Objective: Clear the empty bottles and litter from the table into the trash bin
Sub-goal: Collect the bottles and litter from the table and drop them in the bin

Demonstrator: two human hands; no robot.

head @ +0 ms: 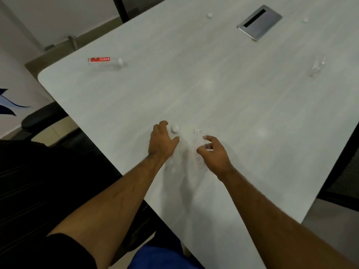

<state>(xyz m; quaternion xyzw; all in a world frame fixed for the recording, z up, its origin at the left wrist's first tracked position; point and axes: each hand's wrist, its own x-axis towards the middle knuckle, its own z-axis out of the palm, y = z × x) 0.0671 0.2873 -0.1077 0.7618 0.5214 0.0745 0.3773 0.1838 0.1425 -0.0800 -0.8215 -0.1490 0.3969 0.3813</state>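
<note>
metal cable hatch [259,22] sat upper right, lid shut flat | black office chair [44,121] stood left of frame | wall socket [49,47] was upper left

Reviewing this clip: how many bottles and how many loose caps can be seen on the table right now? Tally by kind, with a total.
Bottles: 3 — the red-label bottle lying far left, a crumpled clear bottle far right, and a clear bottle at the right hand.
Loose caps: 3 — near cap by the left hand, cap, faint cap.
Total: 6
</note>
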